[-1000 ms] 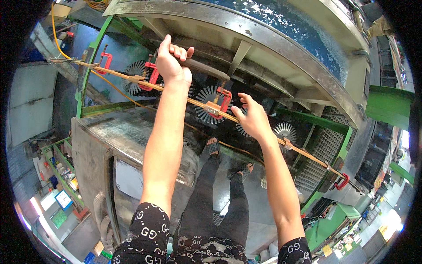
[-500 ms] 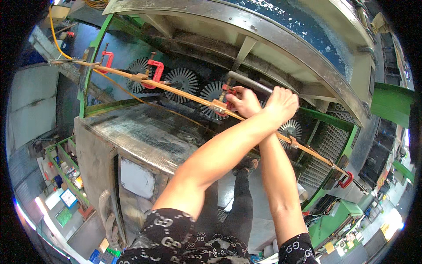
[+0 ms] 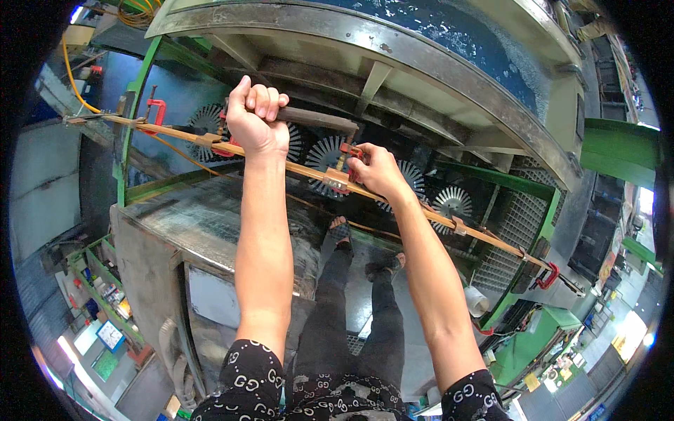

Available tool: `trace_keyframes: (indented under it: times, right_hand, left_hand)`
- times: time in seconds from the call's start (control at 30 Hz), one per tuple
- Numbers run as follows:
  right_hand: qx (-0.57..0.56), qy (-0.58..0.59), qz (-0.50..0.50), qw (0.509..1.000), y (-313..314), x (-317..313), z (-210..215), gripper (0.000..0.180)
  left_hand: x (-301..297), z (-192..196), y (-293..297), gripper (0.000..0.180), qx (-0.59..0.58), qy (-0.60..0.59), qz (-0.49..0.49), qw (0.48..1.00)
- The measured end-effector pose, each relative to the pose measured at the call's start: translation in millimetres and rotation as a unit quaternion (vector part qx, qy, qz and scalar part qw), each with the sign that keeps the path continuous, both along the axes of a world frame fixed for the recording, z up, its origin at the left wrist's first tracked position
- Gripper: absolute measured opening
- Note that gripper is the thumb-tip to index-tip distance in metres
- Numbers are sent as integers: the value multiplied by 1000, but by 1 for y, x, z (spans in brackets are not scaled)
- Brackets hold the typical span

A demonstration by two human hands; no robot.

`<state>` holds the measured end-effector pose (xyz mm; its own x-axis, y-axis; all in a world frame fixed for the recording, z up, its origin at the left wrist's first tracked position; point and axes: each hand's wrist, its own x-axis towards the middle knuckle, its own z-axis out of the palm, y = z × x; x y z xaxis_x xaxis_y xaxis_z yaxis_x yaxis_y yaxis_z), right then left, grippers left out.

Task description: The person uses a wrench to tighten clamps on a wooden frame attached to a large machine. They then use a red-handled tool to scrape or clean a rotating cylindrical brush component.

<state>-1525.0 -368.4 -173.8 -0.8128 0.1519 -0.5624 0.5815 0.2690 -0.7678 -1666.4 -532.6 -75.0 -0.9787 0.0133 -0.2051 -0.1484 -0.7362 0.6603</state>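
The left hand [image 3: 256, 119] has uncrossed and now fists the dark bar [image 3: 316, 118]; the right hand [image 3: 372, 168] pinches a red clamp [image 3: 349, 151] on the wooden strip [image 3: 435, 219]. Grey workshop floor [image 3: 365, 281] below.

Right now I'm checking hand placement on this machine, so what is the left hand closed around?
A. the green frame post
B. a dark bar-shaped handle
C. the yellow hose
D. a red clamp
B: the left hand is fisted around the dark bar-shaped handle above the long wooden strip, while the right hand is at a red clamp on that strip.
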Motion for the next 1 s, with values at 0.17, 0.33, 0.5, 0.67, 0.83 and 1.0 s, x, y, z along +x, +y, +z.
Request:
trace_keyframes:
  times: [0.17, 0.33, 0.5, 0.67, 0.83, 1.0]
  right_hand:
    - [34, 25, 21, 999, -3, -1, 5, 33]
    - [-33, -21, -8, 999, 1, 0, -2, 40]
    - [-110, 4, -37, 993, -5, 0, -9, 35]
    - [212, 142, -48, 966, 0, 14, 16, 25]
    - [393, 176, -95, 898, 37, 43, 54, 9]
    - [427, 321, -49, 844, 137, 182, 156, 14]
  left_hand:
    - [-16, -30, -8, 42, 46, -55, 3, 997]
    - [3, 5, 42, 36, -160, 27, -21, 987]
    - [105, 3, 152, 25, -604, 503, -394, 477]
    - [126, 10, 153, 15, -450, 551, -140, 688]
    - [154, 91, 78, 17, -355, 486, -24, 798]
    - [217, 118, 20, 35, -319, 393, -23, 862]
